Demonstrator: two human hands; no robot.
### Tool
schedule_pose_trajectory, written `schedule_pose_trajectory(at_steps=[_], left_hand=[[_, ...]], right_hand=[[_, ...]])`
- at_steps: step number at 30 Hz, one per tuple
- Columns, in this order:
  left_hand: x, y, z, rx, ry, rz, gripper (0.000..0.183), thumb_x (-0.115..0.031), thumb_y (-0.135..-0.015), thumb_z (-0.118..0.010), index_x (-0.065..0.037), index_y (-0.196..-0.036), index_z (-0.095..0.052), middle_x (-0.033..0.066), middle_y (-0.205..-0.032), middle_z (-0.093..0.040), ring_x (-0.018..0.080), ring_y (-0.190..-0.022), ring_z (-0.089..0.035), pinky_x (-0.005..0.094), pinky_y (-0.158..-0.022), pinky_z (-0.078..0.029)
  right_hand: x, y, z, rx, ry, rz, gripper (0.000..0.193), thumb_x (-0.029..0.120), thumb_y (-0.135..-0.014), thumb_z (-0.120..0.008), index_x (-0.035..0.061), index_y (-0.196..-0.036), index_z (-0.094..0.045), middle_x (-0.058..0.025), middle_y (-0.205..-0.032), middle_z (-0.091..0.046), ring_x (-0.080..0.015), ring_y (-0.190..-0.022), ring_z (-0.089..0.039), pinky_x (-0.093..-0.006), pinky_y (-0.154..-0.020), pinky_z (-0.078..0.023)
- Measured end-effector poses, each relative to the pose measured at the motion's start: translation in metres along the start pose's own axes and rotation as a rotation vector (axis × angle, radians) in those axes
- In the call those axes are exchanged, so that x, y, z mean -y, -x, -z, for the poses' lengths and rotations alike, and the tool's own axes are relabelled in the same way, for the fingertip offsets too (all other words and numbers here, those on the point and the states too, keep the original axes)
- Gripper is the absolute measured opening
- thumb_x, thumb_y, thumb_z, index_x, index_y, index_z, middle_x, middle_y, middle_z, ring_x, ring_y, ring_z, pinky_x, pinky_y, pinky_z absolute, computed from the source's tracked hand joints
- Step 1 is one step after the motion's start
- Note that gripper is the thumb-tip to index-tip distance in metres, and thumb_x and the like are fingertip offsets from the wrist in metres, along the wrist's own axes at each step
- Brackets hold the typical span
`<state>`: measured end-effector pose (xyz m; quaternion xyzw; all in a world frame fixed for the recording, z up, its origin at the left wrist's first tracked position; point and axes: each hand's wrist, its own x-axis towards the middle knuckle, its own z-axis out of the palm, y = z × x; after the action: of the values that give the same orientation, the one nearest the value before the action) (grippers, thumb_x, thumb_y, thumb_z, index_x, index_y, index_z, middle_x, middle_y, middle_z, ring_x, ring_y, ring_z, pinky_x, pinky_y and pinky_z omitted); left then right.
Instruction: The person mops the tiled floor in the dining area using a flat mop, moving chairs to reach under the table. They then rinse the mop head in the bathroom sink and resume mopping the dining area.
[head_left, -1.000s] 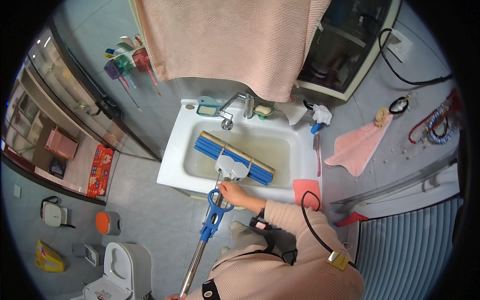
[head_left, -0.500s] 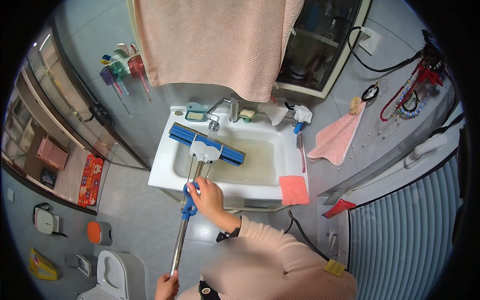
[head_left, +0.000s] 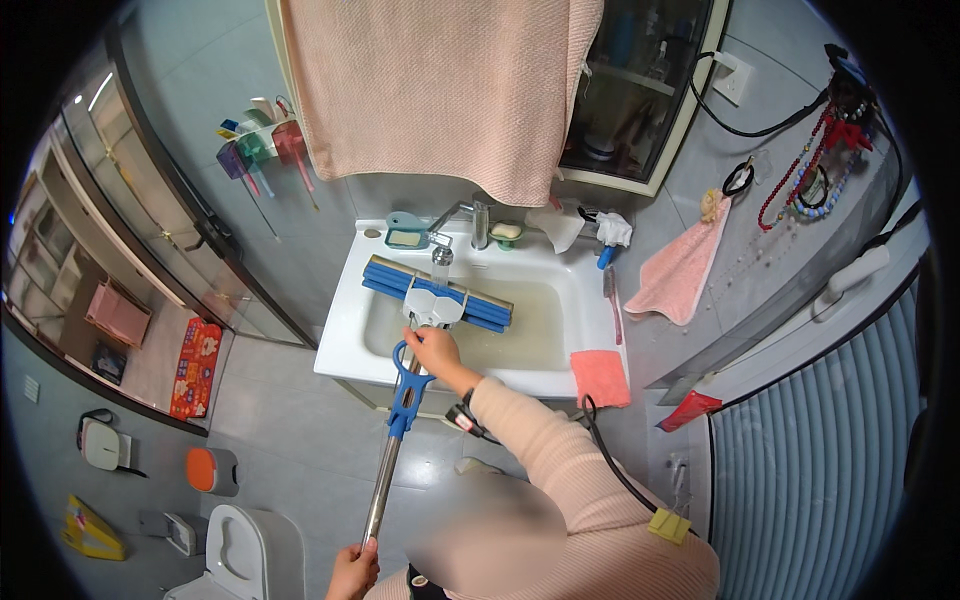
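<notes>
A squeeze mop (head_left: 383, 480) slants across the sink's front edge, with a steel pole and a blue pull lever (head_left: 406, 400). Its wide head (head_left: 433, 306), with blue strips and a white middle bracket, lies over the white washbasin (head_left: 345, 345). Cloudy water (head_left: 535, 325) stands in the basin. From the silver tap (head_left: 442, 255) a stream appears to run onto the head. My right hand (head_left: 433, 352) is closed around the pole just below the bracket, above the lever. Lower down, my left hand (head_left: 354, 572) grips the pole near its bottom end in view.
Soap dishes (head_left: 407, 238) and a brush (head_left: 611, 285) sit on the basin's rim. A coral cloth (head_left: 600, 378) drapes over its front right corner. A large pink towel (head_left: 440, 90) hangs above. The toilet (head_left: 240, 550) and an orange-topped bin (head_left: 211, 470) stand at lower left.
My right hand has left the blue lever and moved up the pole to just below the mop head. The lever sits farther from the head. The whole view has shifted slightly.
</notes>
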<state>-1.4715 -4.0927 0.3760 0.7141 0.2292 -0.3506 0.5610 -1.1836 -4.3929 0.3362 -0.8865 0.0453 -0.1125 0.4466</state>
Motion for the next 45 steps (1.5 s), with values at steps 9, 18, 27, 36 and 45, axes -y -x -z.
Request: schedule_pose_trajectory(at_steps=[9, 18, 27, 36, 45], left_hand=[[-0.005, -0.007, -0.007, -0.009, 0.054, 0.059, 0.043, -0.044, -0.088, -0.061, -0.011, -0.066, -0.044, -0.0027, -0.049, -0.040, 0.0076, -0.036, -0.034, 0.0250, -0.033, -0.024], [-0.009, -0.009, -0.009, -0.080, -0.010, -0.022, 0.044, -0.043, -0.087, -0.062, -0.010, -0.064, -0.043, -0.0023, -0.049, -0.041, 0.0073, -0.038, -0.037, 0.0243, -0.034, -0.026], [-0.003, 0.010, -0.002, -0.146, 0.010, -0.045, 0.041, -0.036, -0.090, -0.060, -0.009, -0.064, -0.043, -0.0038, -0.050, -0.038, 0.0067, -0.038, -0.035, 0.0245, -0.036, -0.024], [-0.033, -0.006, -0.017, -0.035, 0.142, 0.065, 0.043, -0.041, -0.089, -0.059, -0.011, -0.063, -0.042, -0.0034, -0.046, -0.037, 0.0068, -0.035, -0.032, 0.0243, -0.032, -0.022], [-0.003, 0.014, 0.000, -0.014, 0.033, 0.019, 0.039, -0.039, -0.090, -0.060, -0.006, -0.069, -0.057, -0.0040, -0.058, -0.051, 0.0049, -0.051, -0.043, 0.0226, -0.047, -0.033]], right_hand=[[0.063, 0.073, 0.026, -0.164, 0.107, 0.115, 0.036, 0.034, -0.090, -0.051, 0.0059, -0.068, -0.058, -0.0155, -0.063, -0.060, -0.0363, -0.059, -0.058, -0.0474, -0.053, -0.044], [0.055, 0.071, 0.024, -0.156, -0.045, 0.150, 0.035, 0.034, -0.090, -0.054, 0.0053, -0.071, -0.059, -0.0150, -0.054, -0.054, -0.0313, -0.050, -0.055, -0.0417, -0.047, -0.040], [0.020, 0.005, -0.011, -0.208, -0.104, -0.039, 0.043, 0.033, -0.091, -0.048, 0.0023, -0.063, -0.058, -0.0190, -0.059, -0.056, -0.0367, -0.055, -0.055, -0.0452, -0.052, -0.039], [0.120, 0.131, 0.033, 0.080, -0.031, 0.259, 0.030, 0.026, -0.090, -0.053, 0.0066, -0.067, -0.053, -0.0126, -0.052, -0.053, -0.0329, -0.048, -0.055, -0.0432, -0.044, -0.042], [-0.041, -0.035, -0.003, 0.041, -0.031, 0.085, 0.036, 0.029, -0.092, -0.048, 0.0032, -0.070, -0.060, -0.0179, -0.066, -0.060, -0.0366, -0.060, -0.058, -0.0470, -0.057, -0.043]])
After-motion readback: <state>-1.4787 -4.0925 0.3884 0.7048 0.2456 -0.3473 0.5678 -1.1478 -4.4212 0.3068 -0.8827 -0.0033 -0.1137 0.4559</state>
